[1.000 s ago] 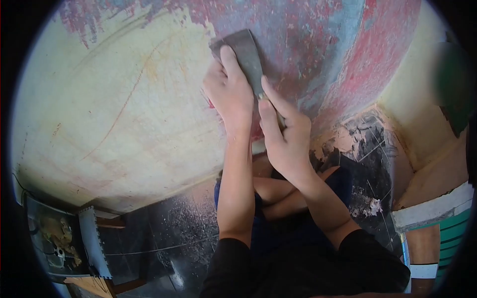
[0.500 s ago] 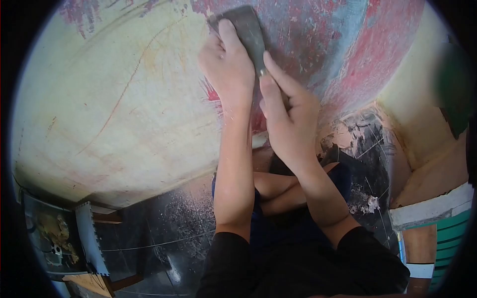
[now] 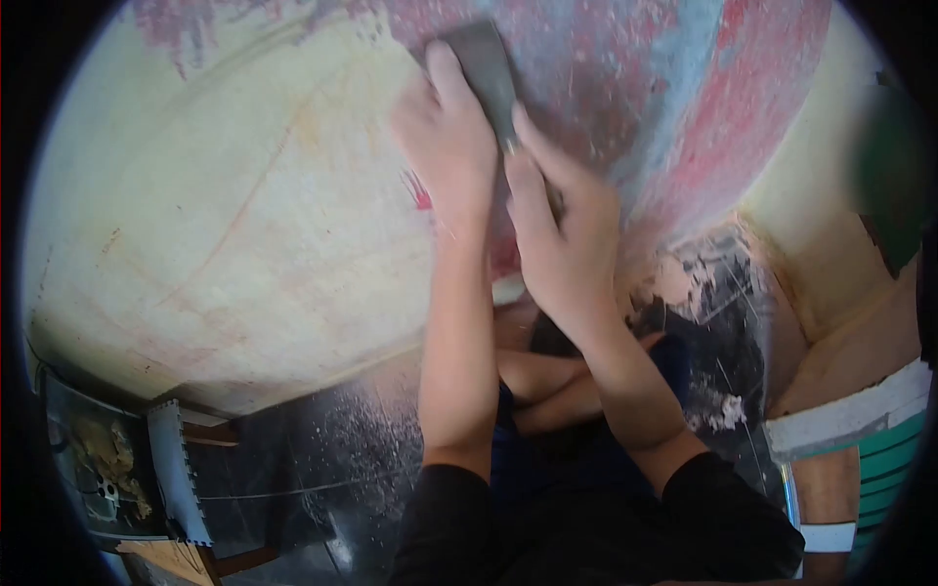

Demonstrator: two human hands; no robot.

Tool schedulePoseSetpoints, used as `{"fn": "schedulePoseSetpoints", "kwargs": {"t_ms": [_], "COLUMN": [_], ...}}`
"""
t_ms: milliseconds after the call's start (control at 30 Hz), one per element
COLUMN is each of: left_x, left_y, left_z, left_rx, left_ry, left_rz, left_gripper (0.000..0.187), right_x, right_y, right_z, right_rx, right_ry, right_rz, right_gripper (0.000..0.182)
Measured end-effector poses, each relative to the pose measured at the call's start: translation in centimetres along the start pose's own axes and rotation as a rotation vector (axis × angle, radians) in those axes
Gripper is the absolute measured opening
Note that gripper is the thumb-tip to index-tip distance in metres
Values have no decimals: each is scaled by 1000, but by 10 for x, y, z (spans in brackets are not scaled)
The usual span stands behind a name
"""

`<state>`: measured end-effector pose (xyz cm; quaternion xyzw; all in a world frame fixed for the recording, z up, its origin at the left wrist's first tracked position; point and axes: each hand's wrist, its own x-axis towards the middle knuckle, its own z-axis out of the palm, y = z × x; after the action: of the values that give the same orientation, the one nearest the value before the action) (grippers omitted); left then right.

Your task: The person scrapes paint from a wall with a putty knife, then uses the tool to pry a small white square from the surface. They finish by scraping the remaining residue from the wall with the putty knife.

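L hand (image 3: 445, 137) & R hand (image 3: 567, 234), 2 tot., clamped on 1 scraper (image 3: 490, 73) agst 1 wall (image 3: 234, 205).

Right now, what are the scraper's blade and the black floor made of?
Blade: probably metal, with a dull finish; it looks thin, flat and grey. Floor: perhaps glossy tile; straight lines cross it like joints, and one bright patch looks like a reflection.

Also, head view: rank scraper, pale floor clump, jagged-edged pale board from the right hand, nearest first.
1. The scraper: handle in the right hand.
2. The pale clump: on the floor, lower right.
3. The jagged-edged board: far lower left.
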<state>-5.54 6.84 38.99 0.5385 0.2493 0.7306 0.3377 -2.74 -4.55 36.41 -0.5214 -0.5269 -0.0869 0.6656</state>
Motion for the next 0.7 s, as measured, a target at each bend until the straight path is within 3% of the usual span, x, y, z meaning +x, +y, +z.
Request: {"fn": "schedulePoseSetpoints", "kwargs": {"t_ms": [67, 133, 200, 333, 500, 700], "left_x": [16, 13, -4, -30, -33, -29], "left_y": [26, 21, 5, -13, -9, -9], "left_z": [1, -4, -13, -17, -11, -5], "left_rx": [-170, -170, 79, -61, -163, -25], "left_ry": [-46, -41, -32, -43, -60, -7], "left_rz": [-62, -36, -13, -182, -259, -148], "left_gripper": [58, 58, 58, 53, 52, 55], "right_x": [6, 5, -15, -46, -34, -31], "right_y": [-8, -16, -4, 11, 13, 27], "right_z": [-1, -3, -3, -3, -13, -12], "right_rx": [10, -1, -30, 14, 17, -16], "right_ry": [23, -62, -79, -86, -58, -69], "right_rz": [-55, 65, 114, 278, 158, 131], "right_gripper": [37, 37, 37, 37, 37, 38]}}
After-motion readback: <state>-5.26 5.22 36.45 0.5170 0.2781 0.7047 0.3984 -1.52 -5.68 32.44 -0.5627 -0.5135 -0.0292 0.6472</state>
